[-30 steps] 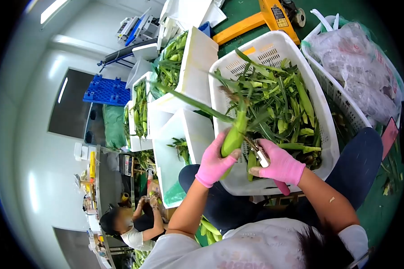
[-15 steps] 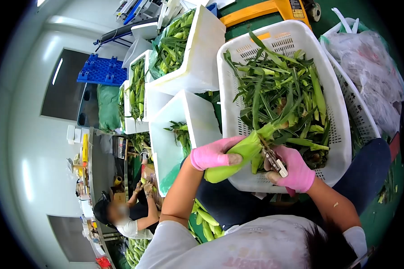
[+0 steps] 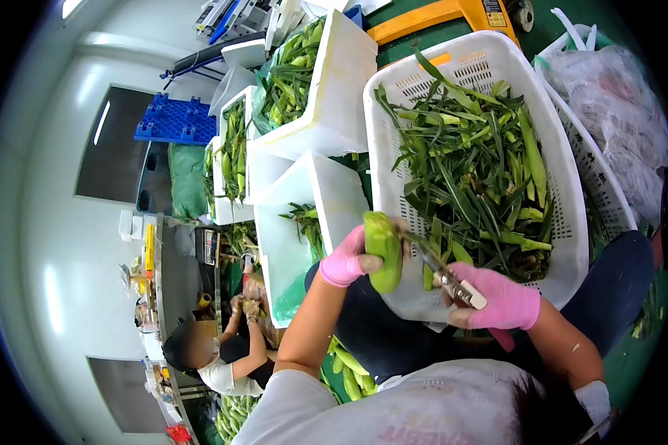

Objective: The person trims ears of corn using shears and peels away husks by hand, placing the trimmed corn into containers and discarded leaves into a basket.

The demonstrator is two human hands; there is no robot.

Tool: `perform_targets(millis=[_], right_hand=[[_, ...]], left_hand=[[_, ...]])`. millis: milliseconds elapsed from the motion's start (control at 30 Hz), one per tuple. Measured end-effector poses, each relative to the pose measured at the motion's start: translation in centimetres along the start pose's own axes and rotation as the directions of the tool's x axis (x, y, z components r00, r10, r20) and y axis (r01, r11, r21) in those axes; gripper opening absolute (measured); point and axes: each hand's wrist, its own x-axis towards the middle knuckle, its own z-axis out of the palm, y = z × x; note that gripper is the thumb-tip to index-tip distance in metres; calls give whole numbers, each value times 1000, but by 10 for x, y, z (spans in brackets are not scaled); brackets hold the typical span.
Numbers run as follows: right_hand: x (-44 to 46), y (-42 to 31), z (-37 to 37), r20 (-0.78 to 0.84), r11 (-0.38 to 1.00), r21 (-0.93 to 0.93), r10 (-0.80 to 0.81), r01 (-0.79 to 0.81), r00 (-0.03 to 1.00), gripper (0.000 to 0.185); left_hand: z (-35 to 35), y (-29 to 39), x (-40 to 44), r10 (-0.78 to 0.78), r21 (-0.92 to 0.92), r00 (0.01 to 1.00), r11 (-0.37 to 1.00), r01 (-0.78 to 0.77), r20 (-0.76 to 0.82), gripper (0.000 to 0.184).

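Evidently, the leafy top is no longer hanging from the ear of corn (image 3: 382, 256): the husk is ending bluntly at its far end, so I'm taking the cut on this ear as made. The left hand (image 3: 345, 261), in its pink glove, is pinching the ear between thumb and fingers, and is holding it just beside the near left part of the white plastic basket (image 3: 382, 178). The right hand (image 3: 499, 297), gloved alike, is wrapping its fingers round the pruning shears (image 3: 462, 289); whether the blades are spread or pressed together, I cannot tell.

Half a second ago, the ear was slanting, its leafy end lying against the shears; now it is pointing away from the person's body, and the shears are sitting a little apart, their tip facing it. Loose green leaves (image 3: 482, 178) are filling the basket, and I cannot pick out which piece came off this ear. Over to the left, a co-worker (image 3: 228, 374) is sitting with both hands together, as in the earlier view.
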Motion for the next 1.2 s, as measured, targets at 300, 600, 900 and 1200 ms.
perform_targets(millis=[300,600,900,1200], right_hand=[[13,17,6,-104,998,-37,-55,52,993,44],[33,64,-6,-399,878,464,92,114,912,30],[56,80,-11,-300,741,669,342,-59,891,37],[49,122,-56,-364,842,525,355,-125,861,50]], left_hand=[[30,-11,11,108,585,993,809,-56,-54,137],[-28,-35,-133,343,-332,735,726,-603,-585,77],[-164,-291,-441,-205,-99,138,833,544,-969,52],[-319,-167,-238,2,72,309,974,216,-951,27]])
